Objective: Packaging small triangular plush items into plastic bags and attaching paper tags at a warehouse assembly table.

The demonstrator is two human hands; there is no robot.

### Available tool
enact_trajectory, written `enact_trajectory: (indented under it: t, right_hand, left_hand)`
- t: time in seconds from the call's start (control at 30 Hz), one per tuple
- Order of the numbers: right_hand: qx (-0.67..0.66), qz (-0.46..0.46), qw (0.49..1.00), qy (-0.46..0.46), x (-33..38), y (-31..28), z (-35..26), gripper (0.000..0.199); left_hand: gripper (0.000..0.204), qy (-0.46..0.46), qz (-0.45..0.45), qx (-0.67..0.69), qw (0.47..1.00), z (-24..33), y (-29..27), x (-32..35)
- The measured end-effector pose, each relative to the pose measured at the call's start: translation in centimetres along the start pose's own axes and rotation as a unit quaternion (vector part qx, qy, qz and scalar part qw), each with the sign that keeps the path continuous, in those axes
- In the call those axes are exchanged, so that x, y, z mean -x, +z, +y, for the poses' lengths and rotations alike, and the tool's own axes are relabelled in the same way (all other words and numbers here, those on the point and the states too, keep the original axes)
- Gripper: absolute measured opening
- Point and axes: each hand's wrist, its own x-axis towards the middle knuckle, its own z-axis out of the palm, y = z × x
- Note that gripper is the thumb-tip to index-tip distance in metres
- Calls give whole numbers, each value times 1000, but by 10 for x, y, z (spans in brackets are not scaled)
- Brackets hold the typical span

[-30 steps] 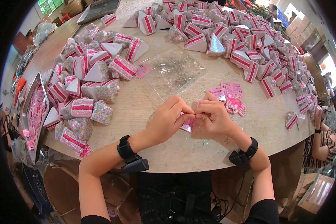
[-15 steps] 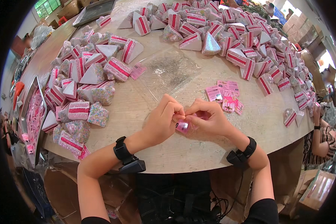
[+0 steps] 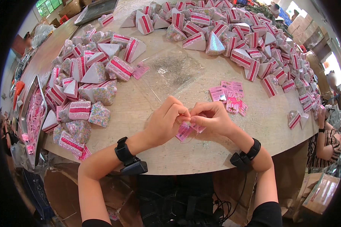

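Two hands pinch one small pink packet at table centre, left hand and right hand both closed on it; loose pink cards lie at two o'clock; clear bag at twelve; wedge boxes crowd ten o'clock; packet sits lower than a second ago.

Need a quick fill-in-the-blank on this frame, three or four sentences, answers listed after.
1. Both hands, the left hand and the right hand, pinch one small ____ card between them.
2. The loose pile of pink cards lies on the person's ____ side of the hands.
3. Each wrist carries a ____ strap, as on the left wrist strap.
4. The clear plastic bag lies flat on the round ____ table.

Missing words: pink; right; black; wooden
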Motion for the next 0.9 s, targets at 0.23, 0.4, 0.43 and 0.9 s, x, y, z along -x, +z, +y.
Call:
enact_trajectory:
  t: [0.23,0.4,0.43,0.9]
  right_hand:
    - [-45,56,997,-21,-2,0,5,8]
    - [-47,85,995,-25,-4,-3,10,7]
    - [-30,107,994,-11,-2,-6,8,6]
    - [-68,60,994,-58,-2,-1,12,4]
  left_hand:
    - [13,-42,0,-7,999,2,0,-4]
    - [15,-89,-22,-69,993,43,-35,-19]
    - [19,-92,-82,-113,986,59,-53,-25]
    - [56,-261,-3,-595,760,41,-122,63]
